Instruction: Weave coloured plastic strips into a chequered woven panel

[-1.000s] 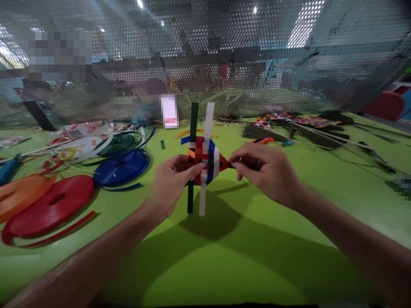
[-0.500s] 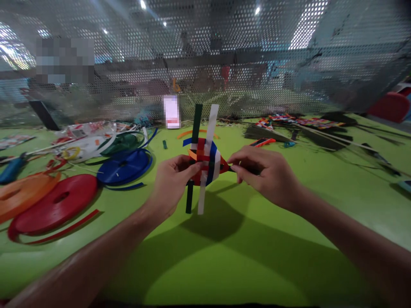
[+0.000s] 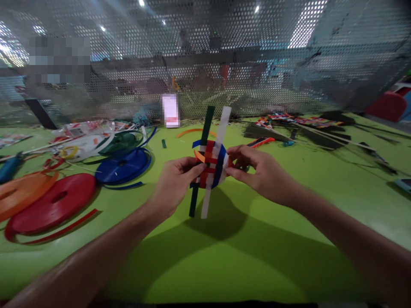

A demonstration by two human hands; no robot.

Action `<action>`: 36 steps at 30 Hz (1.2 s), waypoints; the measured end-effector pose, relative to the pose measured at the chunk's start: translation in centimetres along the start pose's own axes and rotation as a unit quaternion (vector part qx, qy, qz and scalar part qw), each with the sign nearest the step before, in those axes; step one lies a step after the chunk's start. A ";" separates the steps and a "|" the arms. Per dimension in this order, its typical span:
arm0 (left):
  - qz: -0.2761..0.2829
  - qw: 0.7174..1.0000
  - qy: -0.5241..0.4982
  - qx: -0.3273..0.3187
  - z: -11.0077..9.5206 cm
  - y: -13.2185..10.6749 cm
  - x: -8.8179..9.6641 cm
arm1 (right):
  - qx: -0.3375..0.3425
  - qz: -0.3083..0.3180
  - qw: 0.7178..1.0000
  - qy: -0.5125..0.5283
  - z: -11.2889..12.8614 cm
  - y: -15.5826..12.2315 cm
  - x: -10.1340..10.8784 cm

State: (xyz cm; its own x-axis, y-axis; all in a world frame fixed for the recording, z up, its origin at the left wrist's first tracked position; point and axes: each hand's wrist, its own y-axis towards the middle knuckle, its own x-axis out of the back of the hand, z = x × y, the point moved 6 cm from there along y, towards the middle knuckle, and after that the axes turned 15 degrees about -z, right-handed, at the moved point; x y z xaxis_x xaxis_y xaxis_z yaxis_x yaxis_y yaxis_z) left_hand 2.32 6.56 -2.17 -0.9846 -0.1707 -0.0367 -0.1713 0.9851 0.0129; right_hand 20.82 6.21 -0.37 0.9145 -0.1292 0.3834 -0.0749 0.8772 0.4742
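Shifted rightward, the rounded multicoloured woven-strip piece (image 3: 212, 164) is pinched by left hand (image 3: 175, 182) and right hand (image 3: 265, 167), likely for steadiness.

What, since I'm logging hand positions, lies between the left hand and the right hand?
The woven piece lies between the left hand and the right hand, touching both, in the head view.

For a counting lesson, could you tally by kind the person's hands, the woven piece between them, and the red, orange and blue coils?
Left hand and right hand: 2
Woven piece: 1
Red coil, orange coil and blue coil: 3
Total: 6
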 end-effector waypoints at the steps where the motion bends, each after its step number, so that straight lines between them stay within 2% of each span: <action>1: 0.011 1.000 0.009 -0.003 0.1 -0.1 -0.1 | -0.003 0.005 1.000 0.000 0.1 0.1 0.0; 5: 0.032 0.999 0.033 -0.021 0.1 -0.6 -0.5 | -0.028 0.024 0.998 0.055 0.8 0.2 -0.4; 9: 0.060 0.998 0.035 -0.010 0.5 -1.2 -1.1 | -0.072 0.007 0.993 0.098 1.1 0.1 -1.2; 15: 0.061 0.996 0.065 -0.031 0.6 -1.3 -1.3 | -0.151 -0.002 0.988 0.039 0.3 -0.5 -2.1; 21: 0.070 0.997 0.021 0.016 0.8 -1.5 -1.7 | -0.147 -0.008 0.984 0.097 0.4 -0.2 -1.5; 31: 0.050 0.997 -0.026 0.050 0.8 -1.9 -1.7 | -0.138 0.010 0.986 0.093 0.6 -0.2 -1.3; 36: 0.067 0.996 -0.037 0.045 0.7 -1.8 -1.9 | -0.137 0.012 0.988 0.067 0.3 -0.3 -1.2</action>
State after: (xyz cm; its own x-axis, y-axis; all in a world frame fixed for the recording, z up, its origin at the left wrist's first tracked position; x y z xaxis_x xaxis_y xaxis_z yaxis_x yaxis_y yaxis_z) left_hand 4.56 5.13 -2.84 -0.9927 -0.0384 -0.1143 -0.0308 0.9973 -0.0672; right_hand 19.63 5.98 -0.68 0.9596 -0.0600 0.2751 -0.0038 0.9742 0.2258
